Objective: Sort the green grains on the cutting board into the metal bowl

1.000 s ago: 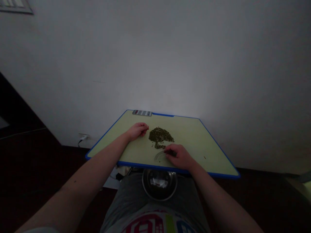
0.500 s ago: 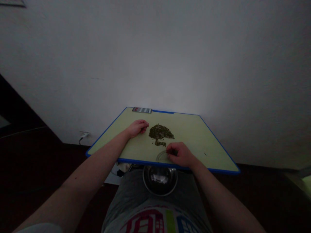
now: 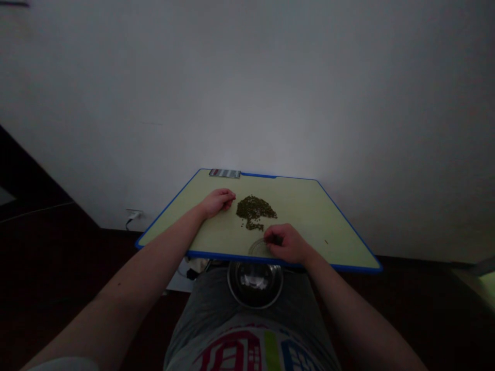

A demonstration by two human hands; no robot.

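Observation:
A heap of small green-brown grains, like dried beans (image 3: 255,207), lies mid-board with a short tail of loose ones toward me. My left hand (image 3: 218,202) rests on the board just left of the heap, fingers curled and tips together. To the front right of the tail is my right hand (image 3: 286,243), also closed, thumb against fingers. Whatever either hand pinches, if anything, is too small or hidden to make out. Beside the right fingers, a faint round outline (image 3: 257,247) shows on the board, partly covered by the hand. A shiny metal bowl (image 3: 255,284) sits on my lap below the board's front edge.
The pale yellow-green board (image 3: 301,206) has a blue rim and stands against a grey wall (image 3: 247,93). A phone (image 3: 225,173) lies at its back left edge. A small dark sliver (image 3: 326,241) is on the right side. A plugged cord (image 3: 133,215) hangs from the wall at left.
The whole view has shifted slightly. Both hands hold nearly the same places and closed shapes, and the heap looks the same.

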